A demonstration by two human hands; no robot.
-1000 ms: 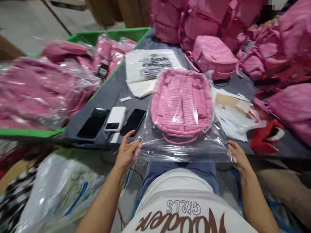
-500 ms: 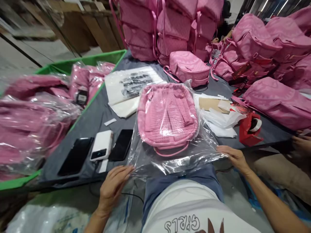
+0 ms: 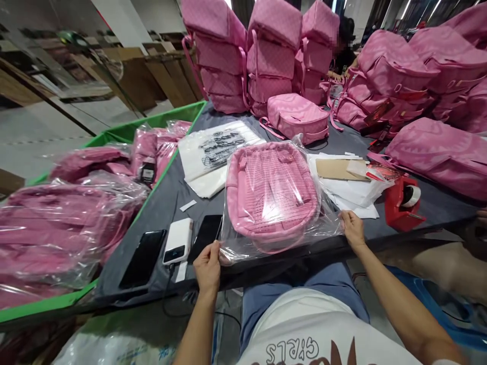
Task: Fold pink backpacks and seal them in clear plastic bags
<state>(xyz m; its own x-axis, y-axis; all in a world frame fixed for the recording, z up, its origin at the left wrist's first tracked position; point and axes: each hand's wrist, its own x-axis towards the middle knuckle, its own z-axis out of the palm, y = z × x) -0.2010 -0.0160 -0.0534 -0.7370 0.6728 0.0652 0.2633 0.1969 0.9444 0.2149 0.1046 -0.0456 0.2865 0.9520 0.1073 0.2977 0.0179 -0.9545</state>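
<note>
A pink backpack [image 3: 272, 187] lies flat at the table's front edge inside a clear plastic bag [image 3: 243, 251]. Its top loop shows through the film on the side nearest me. My left hand [image 3: 208, 266] pinches the bag's near left corner. At the near right corner my right hand [image 3: 352, 228] is closed on the film. Between the hands the bag's near edge is drawn out and folded over the front of the backpack. Just beside my left hand lies a black phone [image 3: 205, 233].
Left stand a white power bank [image 3: 178, 241], another black phone [image 3: 143, 258] and a green-edged bin [image 3: 57, 304] of bagged backpacks. Printed bags [image 3: 218, 147] lie behind. Right are papers [image 3: 350, 190] and a red tape dispenser [image 3: 403, 205]. Pink backpacks [image 3: 220, 66] are stacked behind; a person works beyond.
Both hands have moved closer together and away from me, taking the bag's near edge toward the backpack. The left fingers have closed on the film. The camera view has shifted.
</note>
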